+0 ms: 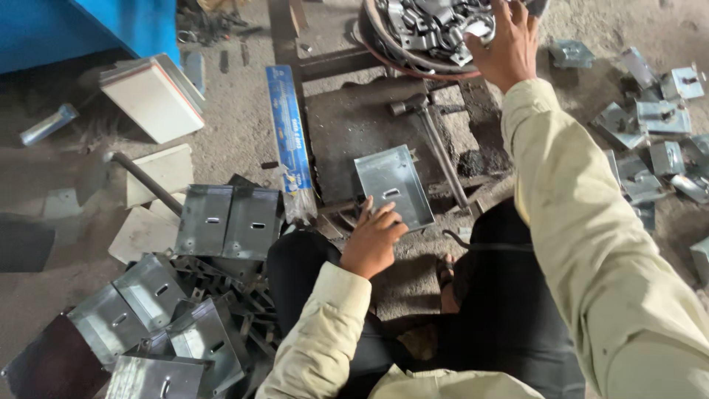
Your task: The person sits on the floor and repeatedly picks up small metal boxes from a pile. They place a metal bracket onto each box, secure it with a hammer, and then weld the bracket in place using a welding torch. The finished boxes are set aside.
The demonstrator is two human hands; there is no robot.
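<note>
My left hand [373, 238] rests its fingers on the near edge of a flat grey metal plate [393, 185] with a slot, lying on a dark steel work block [347, 125]. My right hand [506, 43] reaches far forward into a round basin [384, 55] full of small metal clips and closes on one shiny clip [476, 29]. A hammer [436, 140] lies on the block just right of the plate, its head pointing away from me.
A heap of slotted metal plates [185, 295] lies at my left knee. A blue flat packet [289, 140] lies left of the block. Bent metal brackets [650, 125] are scattered at right. White boxes [151, 96] and a blue machine [88, 26] stand at far left.
</note>
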